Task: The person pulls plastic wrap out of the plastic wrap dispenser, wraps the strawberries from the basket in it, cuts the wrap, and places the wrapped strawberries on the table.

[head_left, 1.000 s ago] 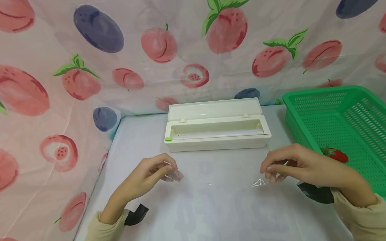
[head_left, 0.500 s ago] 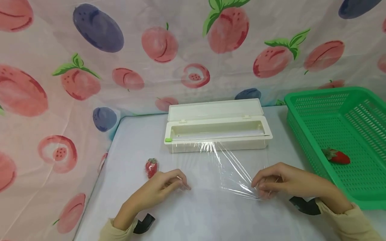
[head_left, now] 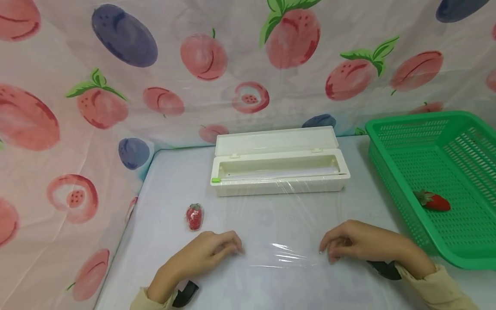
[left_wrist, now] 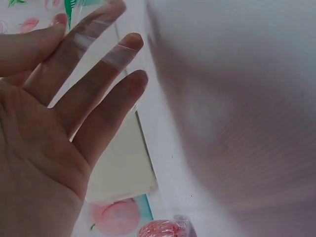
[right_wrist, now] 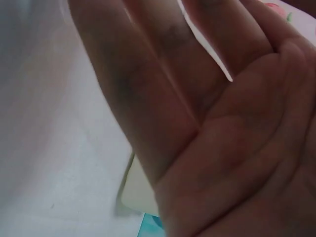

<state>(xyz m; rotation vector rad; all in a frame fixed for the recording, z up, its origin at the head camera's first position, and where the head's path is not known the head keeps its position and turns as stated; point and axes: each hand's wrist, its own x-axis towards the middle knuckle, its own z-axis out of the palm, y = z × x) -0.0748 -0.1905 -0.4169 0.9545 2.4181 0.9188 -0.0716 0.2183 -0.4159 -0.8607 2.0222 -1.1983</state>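
A person's left hand [head_left: 201,254] and right hand [head_left: 360,241] appear to pinch opposite ends of a clear film [head_left: 284,252] stretched in front of a white box [head_left: 280,154]. Level, even tension should limit creases. Pulling room seems best straight out from the box, between a wrapped strawberry [head_left: 194,216] off its front left and a green basket [head_left: 470,260] to its right.

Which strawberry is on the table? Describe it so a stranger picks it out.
Find the long white box with its lid open. Nearer and leftward, just beyond the left hand, lies the strawberry; unlike the one in the green basket, it is wrapped in clear film.
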